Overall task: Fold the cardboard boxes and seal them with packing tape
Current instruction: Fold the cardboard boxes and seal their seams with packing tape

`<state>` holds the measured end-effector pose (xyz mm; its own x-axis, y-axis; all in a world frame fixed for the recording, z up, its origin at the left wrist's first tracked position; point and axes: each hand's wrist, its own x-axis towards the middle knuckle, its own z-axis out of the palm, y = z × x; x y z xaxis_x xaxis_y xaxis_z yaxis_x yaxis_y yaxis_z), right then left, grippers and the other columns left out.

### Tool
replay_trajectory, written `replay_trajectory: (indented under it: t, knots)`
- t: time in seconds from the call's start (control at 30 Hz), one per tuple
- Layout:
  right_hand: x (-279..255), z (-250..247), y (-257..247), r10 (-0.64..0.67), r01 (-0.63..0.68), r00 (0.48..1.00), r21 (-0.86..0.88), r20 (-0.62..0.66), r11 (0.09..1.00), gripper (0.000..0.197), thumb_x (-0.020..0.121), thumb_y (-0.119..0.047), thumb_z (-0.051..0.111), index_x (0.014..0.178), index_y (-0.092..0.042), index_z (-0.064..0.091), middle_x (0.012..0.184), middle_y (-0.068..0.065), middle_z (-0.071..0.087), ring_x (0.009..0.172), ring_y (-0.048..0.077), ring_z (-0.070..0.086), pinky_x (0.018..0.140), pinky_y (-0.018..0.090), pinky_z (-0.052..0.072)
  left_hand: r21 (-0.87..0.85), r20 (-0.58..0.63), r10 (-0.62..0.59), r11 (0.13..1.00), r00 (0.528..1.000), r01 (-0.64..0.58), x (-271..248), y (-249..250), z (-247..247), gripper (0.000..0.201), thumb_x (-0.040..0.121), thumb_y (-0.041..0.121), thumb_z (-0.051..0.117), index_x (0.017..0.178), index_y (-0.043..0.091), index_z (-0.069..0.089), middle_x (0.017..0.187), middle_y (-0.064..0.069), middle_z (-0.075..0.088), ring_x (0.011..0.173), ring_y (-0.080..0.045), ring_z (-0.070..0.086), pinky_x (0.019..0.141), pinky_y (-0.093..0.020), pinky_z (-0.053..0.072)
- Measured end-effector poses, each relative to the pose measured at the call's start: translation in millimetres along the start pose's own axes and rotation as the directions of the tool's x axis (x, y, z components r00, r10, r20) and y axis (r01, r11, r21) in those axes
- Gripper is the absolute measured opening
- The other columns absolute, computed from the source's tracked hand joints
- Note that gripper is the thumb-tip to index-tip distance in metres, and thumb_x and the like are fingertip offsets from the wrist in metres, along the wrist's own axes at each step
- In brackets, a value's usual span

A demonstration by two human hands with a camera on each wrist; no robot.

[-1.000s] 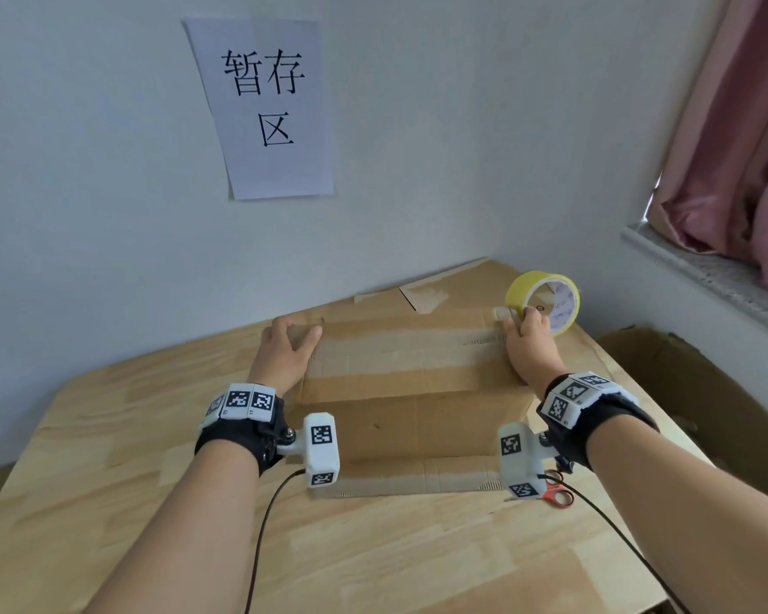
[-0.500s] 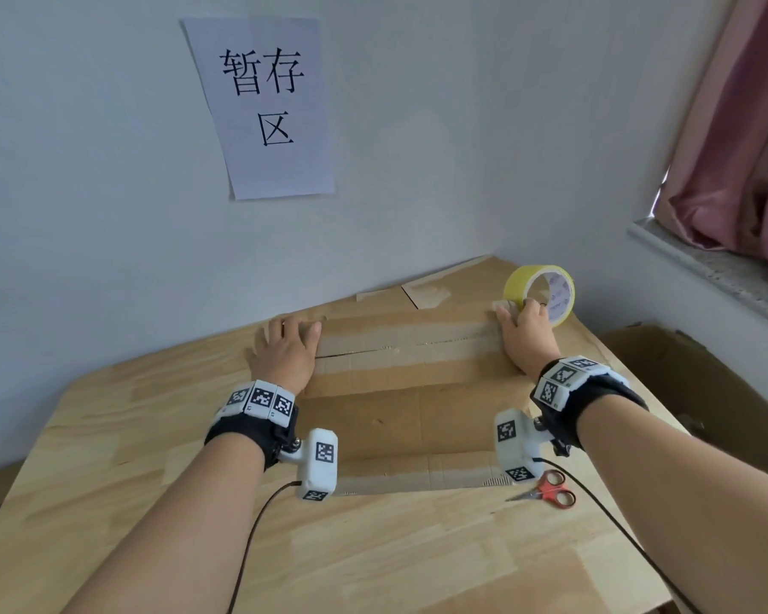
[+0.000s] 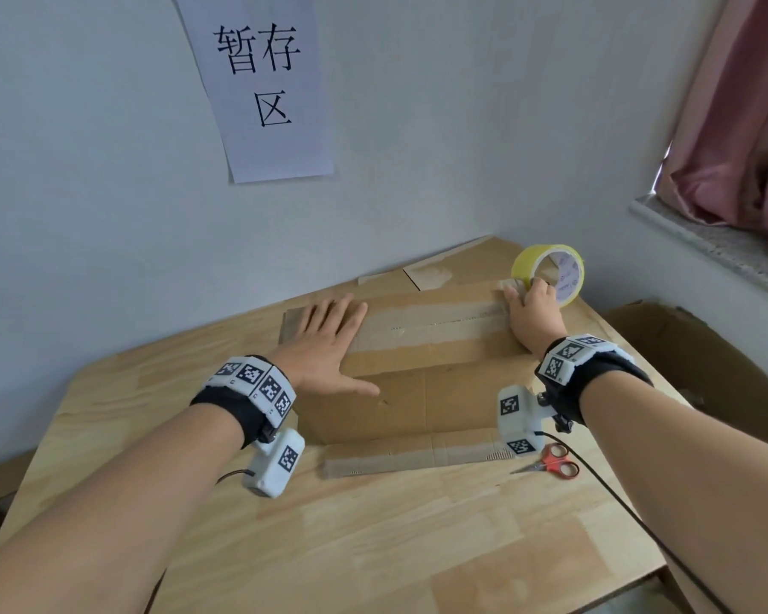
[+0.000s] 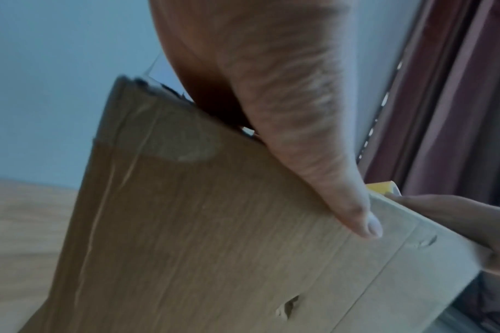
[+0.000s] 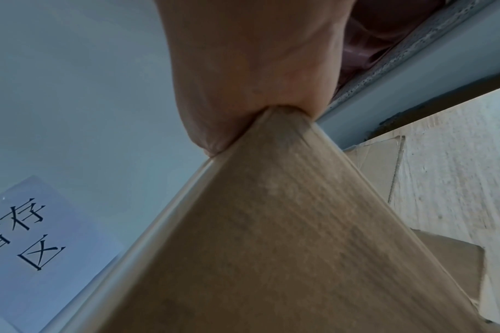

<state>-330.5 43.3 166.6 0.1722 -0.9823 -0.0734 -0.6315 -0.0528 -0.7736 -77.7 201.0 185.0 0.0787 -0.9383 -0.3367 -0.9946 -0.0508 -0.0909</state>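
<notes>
Left hand point(image 3: 324, 343) flat on cardboard box point(image 3: 422, 370); right hand point(image 3: 534, 313) grips tape roll point(image 3: 548, 272); scissors point(image 3: 550, 465) nearby.

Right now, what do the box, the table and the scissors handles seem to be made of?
Box: matte brown corrugated cardboard, fluted edge visible. Table: pale wood, visible grain and joined strips, perhaps laminate. Scissors handles: glossy red, probably plastic.

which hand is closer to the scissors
Right. The right hand grips the tape roll straight up the table from the scissors; the left hand presses the box's far-left end.
</notes>
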Motion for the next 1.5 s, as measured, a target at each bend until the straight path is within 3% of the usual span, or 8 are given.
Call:
replay_trajectory:
  t: [0.43, 0.57, 0.67, 0.77, 0.93, 1.07, 1.27, 1.5]
  knots:
    - [-3.9, -1.0, -2.5, 0.026, -0.023, 0.997, 0.046, -0.078, 0.999, 0.056, 0.098, -0.036, 0.045, 0.134, 0.006, 0.036, 0.135, 0.022, 0.044, 0.123, 0.034, 0.043, 0.097, 0.037, 0.034, 0.041, -0.030, -0.016, 0.999, 0.999, 0.017, -4.3, -3.3, -1.6, 0.109, 0.071, 0.087, 0.025, 0.147, 0.026, -0.025, 0.156, -0.007, -0.026, 0.143, -0.031, -0.024, 0.112, -0.042, -0.018]
    - [3.2, -21.9, -20.8, 0.050, 0.027, 0.942, 0.223, -0.333, 0.974, 0.047, 0.097, -0.031, 0.046, 0.130, 0.001, 0.041, 0.124, 0.020, 0.054, 0.114, 0.035, 0.051, 0.091, 0.037, 0.039, 0.022, -0.030, -0.020, 1.000, 0.999, 0.021, -3.6, -4.6, -3.4, 0.110, 0.068, 0.088, 0.023, 0.146, 0.027, -0.025, 0.156, -0.006, -0.026, 0.143, -0.030, -0.023, 0.111, -0.040, -0.018]
    - [6.1, -35.9, -49.3, -0.047, 0.167, 0.905, 0.252, -0.422, 0.953, 0.035, 0.096, -0.038, 0.047, 0.105, -0.005, 0.051, 0.102, 0.012, 0.058, 0.097, 0.027, 0.054, 0.077, 0.032, 0.038, 0.013, -0.031, -0.026, 1.000, 0.999, 0.026, -3.4, -4.9, -4.0, 0.111, 0.068, 0.088, 0.024, 0.147, 0.027, -0.025, 0.156, -0.006, -0.026, 0.143, -0.029, -0.023, 0.112, -0.041, -0.017]
    - [0.0, -34.8, -79.9, -0.136, 0.203, 0.936, 0.181, -0.326, 0.962, 0.041, 0.094, -0.049, 0.044, 0.075, -0.013, 0.045, 0.067, 0.003, 0.047, 0.070, 0.024, 0.043, 0.059, 0.032, 0.028, 0.001, -0.025, -0.034, 0.999, 0.999, 0.034, -3.3, -4.6, -5.8, 0.112, 0.066, 0.088, 0.025, 0.147, 0.027, -0.023, 0.156, -0.006, -0.024, 0.144, -0.029, -0.021, 0.114, -0.041, -0.015]
    - [-12.0, 0.9, -91.8, -0.173, 0.181, 0.982, 0.107, -0.078, 0.978, 0.054, 0.087, -0.058, 0.050, 0.057, -0.018, 0.029, 0.053, -0.003, 0.031, 0.052, 0.017, 0.032, 0.050, 0.028, 0.022, -0.004, -0.050, -0.033, 0.999, 0.998, 0.033, -3.3, -6.1, -4.7, 0.117, 0.058, 0.090, 0.019, 0.149, 0.026, -0.019, 0.158, -0.005, -0.017, 0.145, -0.029, -0.015, 0.116, -0.043, -0.011]
    - [-14.8, 10.3, -100.5, -0.196, 0.189, 0.978, 0.098, 0.068, 0.977, 0.054, 0.090, -0.053, 0.050, 0.055, -0.019, 0.029, 0.054, -0.005, 0.029, 0.055, 0.016, 0.031, 0.064, 0.031, 0.024, -0.019, -0.080, -0.019, 1.000, 0.997, 0.017, -1.9, -6.9, 1.4, 0.120, 0.056, 0.092, 0.020, 0.149, 0.027, -0.018, 0.158, -0.003, -0.016, 0.145, -0.028, -0.014, 0.116, -0.042, -0.010]
    - [-21.1, 17.2, -126.6, -0.296, 0.261, 0.951, 0.283, 0.088, 0.923, 0.038, 0.093, -0.026, 0.046, 0.060, -0.019, 0.028, 0.059, -0.002, 0.027, 0.056, 0.017, 0.026, 0.055, 0.030, 0.020, -0.011, -0.100, -0.020, 1.000, 0.995, 0.019, -0.7, -9.8, -2.2, 0.108, 0.075, 0.083, 0.039, 0.150, 0.026, -0.015, 0.158, -0.002, -0.013, 0.145, -0.028, -0.011, 0.116, -0.043, -0.006]
    - [-28.6, 40.9, -134.6, -0.388, 0.386, 0.890, 0.056, 0.241, 0.921, 0.052, 0.097, -0.044, 0.044, 0.056, -0.018, 0.023, 0.053, -0.002, 0.024, 0.050, 0.013, 0.024, 0.050, 0.030, 0.018, -0.007, -0.090, -0.006, 1.000, 0.996, 0.005, 1.3, -11.9, 1.4, 0.109, 0.074, 0.084, 0.037, 0.151, 0.022, -0.010, 0.158, -0.007, -0.011, 0.145, -0.031, -0.011, 0.117, -0.046, -0.004]
